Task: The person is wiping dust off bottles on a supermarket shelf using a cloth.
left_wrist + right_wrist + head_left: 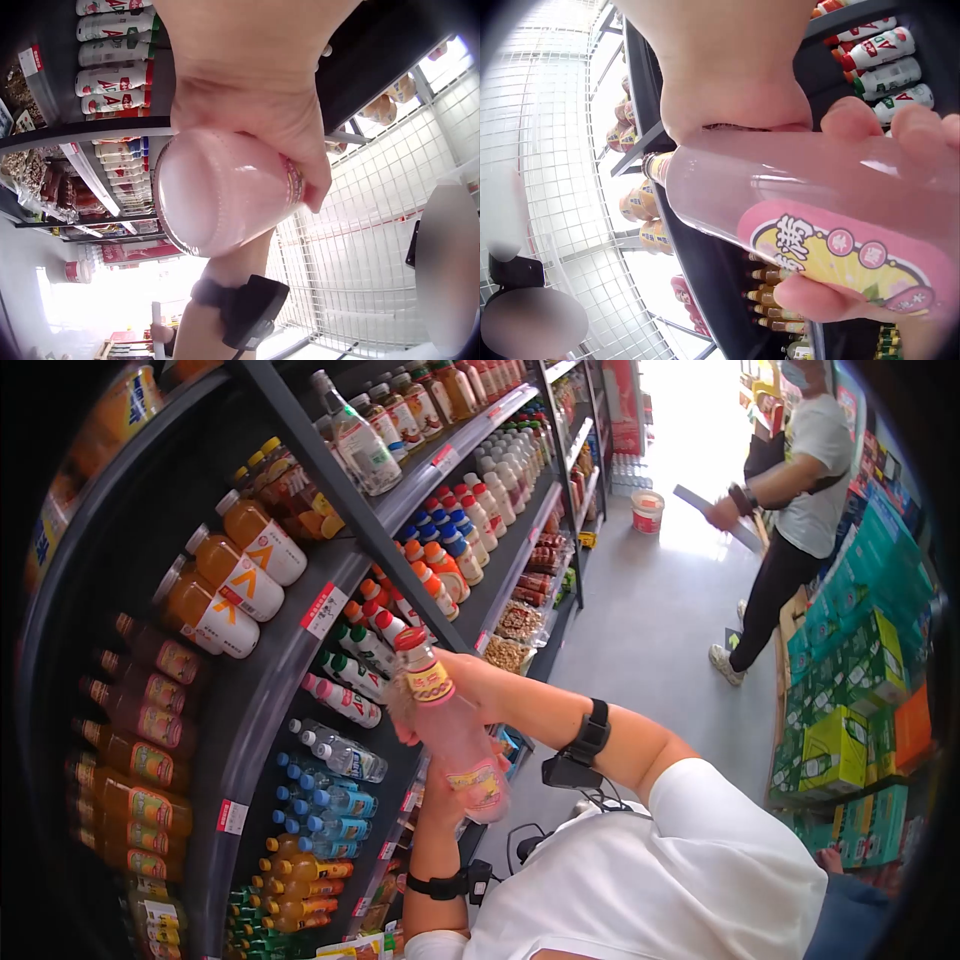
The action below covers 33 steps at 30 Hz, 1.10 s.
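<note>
So the bottle has the right hand up near its neck, left hand down by the base. Shelf full of drinks on the left, boxes stacked right, bucket on the floor ahead, and a person right of that.

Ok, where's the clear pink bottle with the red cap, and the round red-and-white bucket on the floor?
Clear pink red-capped bottle [455, 734]: head view, middle of its body.
Round red-and-white bucket [647, 515]: head view, its side.

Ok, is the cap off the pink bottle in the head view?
No, the pink bottle has its red cap on top of the neck.
</note>
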Available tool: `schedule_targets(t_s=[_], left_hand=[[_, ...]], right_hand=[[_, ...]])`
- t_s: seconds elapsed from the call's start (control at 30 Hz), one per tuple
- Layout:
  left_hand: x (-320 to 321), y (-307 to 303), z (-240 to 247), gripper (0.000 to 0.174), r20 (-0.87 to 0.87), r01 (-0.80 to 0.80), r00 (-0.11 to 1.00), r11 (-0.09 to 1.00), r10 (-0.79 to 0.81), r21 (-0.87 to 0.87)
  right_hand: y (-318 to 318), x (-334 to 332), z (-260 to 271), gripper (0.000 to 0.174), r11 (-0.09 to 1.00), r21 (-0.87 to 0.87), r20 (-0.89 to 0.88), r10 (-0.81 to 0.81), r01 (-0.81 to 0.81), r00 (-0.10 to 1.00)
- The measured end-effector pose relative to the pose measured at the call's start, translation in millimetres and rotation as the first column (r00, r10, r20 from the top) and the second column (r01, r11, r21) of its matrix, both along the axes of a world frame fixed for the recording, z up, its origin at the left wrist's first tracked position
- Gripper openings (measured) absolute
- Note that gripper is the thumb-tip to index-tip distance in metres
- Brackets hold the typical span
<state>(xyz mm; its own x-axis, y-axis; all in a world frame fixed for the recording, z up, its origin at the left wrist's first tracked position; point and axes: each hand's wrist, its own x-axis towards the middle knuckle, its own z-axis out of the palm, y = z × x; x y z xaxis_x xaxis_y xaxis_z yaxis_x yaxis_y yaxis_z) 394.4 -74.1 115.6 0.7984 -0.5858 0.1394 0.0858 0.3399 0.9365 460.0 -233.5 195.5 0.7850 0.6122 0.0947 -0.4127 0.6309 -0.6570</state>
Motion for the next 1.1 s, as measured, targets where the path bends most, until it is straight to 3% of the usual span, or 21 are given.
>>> schedule_targets(t_s=[0.03, 0.07, 0.1, 0.13, 0.17, 0.27, 0.37, 0.47, 0.5, 0.6, 0.63, 0.73, 0.8, 0.87, 0.97, 1.1], left_hand=[[2, -6, 2, 0.065, -0.012, -0.038, 0.999, 0.999, 0.038, 0.002], [4, -9, 3, 0.064, -0.021, -0.083, 0.996, 0.997, 0.083, 0.002], [7, -10, 2, 0.064, 0.001, -0.105, 0.994, 0.994, 0.105, 0.015], [11, -12, 0, 0.065, 0.023, -0.127, 0.992, 0.992, 0.126, 0.028], [15, -16, 2, 0.067, 0.049, -0.164, 0.986, 0.985, 0.161, 0.050], [24, -22, 4, 0.072, 0.106, -0.319, 0.944, 0.946, 0.312, 0.050], [36, -30, 18, 0.073, 0.200, -0.490, 0.857, 0.871, 0.475, 0.031], [41, -31, 31, 0.076, 0.302, -0.613, 0.749, 0.790, 0.590, -0.022], [40, -27, 36, 0.077, 0.326, -0.643, 0.722, 0.766, 0.611, -0.009], [40, -12, 34, 0.080, 0.293, -0.700, 0.678, 0.714, 0.674, -0.023], [38, -6, 33, 0.080, 0.262, -0.712, 0.671, 0.701, 0.694, -0.032], [33, 11, 40, 0.082, 0.174, -0.671, 0.729, 0.742, 0.662, -0.015], [34, 22, 35, 0.081, 0.244, -0.671, 0.720, 0.741, 0.649, 0.008], [32, 27, 34, 0.081, 0.277, -0.667, 0.719, 0.745, 0.638, 0.013], [27, 32, 39, 0.081, 0.309, -0.661, 0.714, 0.750, 0.628, 0.003], [30, 42, 39, 0.083, 0.443, -0.669, 0.657, 0.743, 0.610, -0.032]], right_hand=[[3, 8, -5, 0.040, 1.000, -0.006, -0.174, -0.022, 0.021, 0.985], [3, 21, -20, 0.041, 0.998, 0.048, -0.133, -0.029, 0.035, 0.991], [-4, 18, -12, 0.040, 0.987, -0.064, -0.179, -0.154, 0.145, 0.972], [-10, 18, -14, 0.039, 0.961, -0.118, 0.046, -0.248, 0.252, 0.968], [-17, 18, -15, 0.035, 0.958, -0.074, -0.033, -0.280, 0.277, 0.959], [-24, 24, -7, 0.037, 0.880, -0.041, 0.140, -0.464, 0.474, 0.875], [-16, 16, 3, 0.044, 0.722, 0.016, 0.499, -0.605, 0.692, 0.620], [3, 16, -14, 0.050, 0.599, 0.002, 0.858, -0.412, 0.801, 0.307], [8, 16, -18, 0.049, 0.630, 0.014, 0.835, -0.434, 0.776, 0.338], [12, 2, -22, 0.047, 0.785, -0.175, 0.617, -0.383, 0.594, 0.687], [15, 5, -26, 0.042, 0.774, -0.162, 0.668, -0.370, 0.612, 0.646], [11, 2, -7, 0.038, 0.838, -0.258, 0.534, -0.291, 0.481, 0.794], [14, 5, 1, 0.031, 0.803, -0.179, 0.600, -0.369, 0.569, 0.710], [16, 16, -5, 0.027, 0.755, -0.082, 0.740, -0.391, 0.650, 0.547], [11, 11, -8, 0.029, 0.813, -0.192, 0.686, -0.289, 0.549, 0.668], [13, -2, -6, 0.043, 0.812, -0.243, 0.738, -0.200, 0.531, 0.645]])
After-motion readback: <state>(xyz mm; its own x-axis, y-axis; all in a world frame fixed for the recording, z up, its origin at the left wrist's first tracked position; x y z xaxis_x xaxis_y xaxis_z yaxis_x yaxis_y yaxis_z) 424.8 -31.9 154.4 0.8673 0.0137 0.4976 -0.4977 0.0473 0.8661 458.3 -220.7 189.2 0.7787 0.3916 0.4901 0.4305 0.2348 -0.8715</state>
